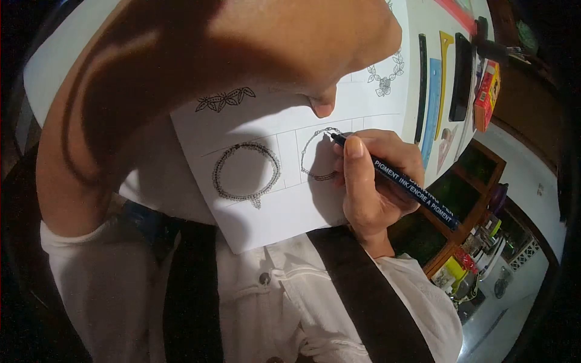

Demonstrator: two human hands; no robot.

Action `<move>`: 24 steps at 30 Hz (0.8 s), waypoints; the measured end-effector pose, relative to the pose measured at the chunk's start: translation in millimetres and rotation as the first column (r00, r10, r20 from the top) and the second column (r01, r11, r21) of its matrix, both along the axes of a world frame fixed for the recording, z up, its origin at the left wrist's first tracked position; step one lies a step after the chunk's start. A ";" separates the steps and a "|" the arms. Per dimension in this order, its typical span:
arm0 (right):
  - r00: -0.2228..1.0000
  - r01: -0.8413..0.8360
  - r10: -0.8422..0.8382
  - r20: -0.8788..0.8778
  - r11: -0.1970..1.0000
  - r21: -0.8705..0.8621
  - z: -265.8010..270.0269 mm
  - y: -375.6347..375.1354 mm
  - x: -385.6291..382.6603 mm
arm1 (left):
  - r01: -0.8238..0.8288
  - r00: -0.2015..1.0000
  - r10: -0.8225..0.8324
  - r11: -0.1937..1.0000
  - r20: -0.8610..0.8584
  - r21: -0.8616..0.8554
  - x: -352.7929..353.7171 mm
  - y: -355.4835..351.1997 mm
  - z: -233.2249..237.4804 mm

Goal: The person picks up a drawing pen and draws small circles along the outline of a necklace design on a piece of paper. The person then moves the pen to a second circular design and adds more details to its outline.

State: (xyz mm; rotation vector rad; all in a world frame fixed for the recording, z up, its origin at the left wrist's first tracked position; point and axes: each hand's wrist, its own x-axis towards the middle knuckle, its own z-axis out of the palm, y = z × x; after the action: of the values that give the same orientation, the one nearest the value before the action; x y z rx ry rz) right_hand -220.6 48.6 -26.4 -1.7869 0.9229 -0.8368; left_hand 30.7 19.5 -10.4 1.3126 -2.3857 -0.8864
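Observation:
My right hand (pixel 381 181) grips a black drawing pen (pixel 411 186) printed with "PIGMENT INK". The pen's tip meets the upper part of a ring-shaped drawing (pixel 304 151), partly hidden behind my fingers. A white sheet of paper (pixel 272 227) lies under both hands. My left hand (pixel 345 51) rests across the top of the sheet, its thumb stretched down onto the paper and its other fingers mostly hidden. Left of the pen is a beaded ring drawing (pixel 216 175) with a small pendant. Leaf drawings (pixel 225 100) show beneath my left forearm, and a floral wreath drawing (pixel 383 85) at upper right.
Right of the sheet on the white table (pixel 417 12) lie a thin black stick (pixel 422 85), a blue ruler (pixel 431 109), a yellow tool (pixel 443 72), a black phone-like object (pixel 461 78) and a clear triangle (pixel 446 148). A red and yellow box (pixel 486 97) sits by the edge.

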 end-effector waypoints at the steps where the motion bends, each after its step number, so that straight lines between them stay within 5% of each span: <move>1: 1.000 0.000 0.000 0.000 1.000 0.000 0.6 -0.3 0.0 | -0.080 0.989 0.083 0.996 -0.120 0.030 0.1 6.2 -16.5; 2: 1.000 -0.004 0.004 -0.020 1.000 0.000 1.1 -0.5 0.5 | -0.157 0.957 0.168 0.985 -0.235 0.068 -1.9 8.0 -18.9; 6: 1.000 -0.004 0.005 -0.025 1.000 0.021 2.6 -0.2 2.6 | -0.053 0.987 0.061 0.997 -0.148 0.058 4.3 0.0 -17.4; 10: 0.993 -0.098 0.092 -0.074 0.992 -0.084 -0.1 -2.3 1.9 | -0.131 0.917 0.129 0.991 -0.379 0.018 3.5 11.8 -52.0; 12: 0.999 0.029 -0.027 -0.037 0.998 0.064 3.2 2.6 4.0 | -0.148 0.855 0.145 0.988 -0.498 0.034 3.3 16.1 -79.2; 14: 0.998 0.030 -0.027 -0.051 0.998 0.055 4.1 2.9 4.7 | 0.158 0.385 0.385 0.868 -0.839 0.471 3.3 15.6 -106.1; 18: 0.997 0.022 -0.019 -0.080 0.999 0.028 3.6 1.7 4.1 | 0.119 0.606 0.300 0.881 -0.737 0.457 10.5 4.0 -102.9; 24: 0.995 0.016 -0.013 -0.098 0.999 0.032 4.7 1.4 3.8 | 0.348 0.317 0.352 0.821 -0.881 0.453 14.4 8.9 -109.0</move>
State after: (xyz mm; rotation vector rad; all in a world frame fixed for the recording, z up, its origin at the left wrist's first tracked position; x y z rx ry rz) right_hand -216.8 50.0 -21.7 -1.8078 1.0085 -0.7445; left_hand 45.1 28.4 -119.4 0.5082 -1.1092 -1.8372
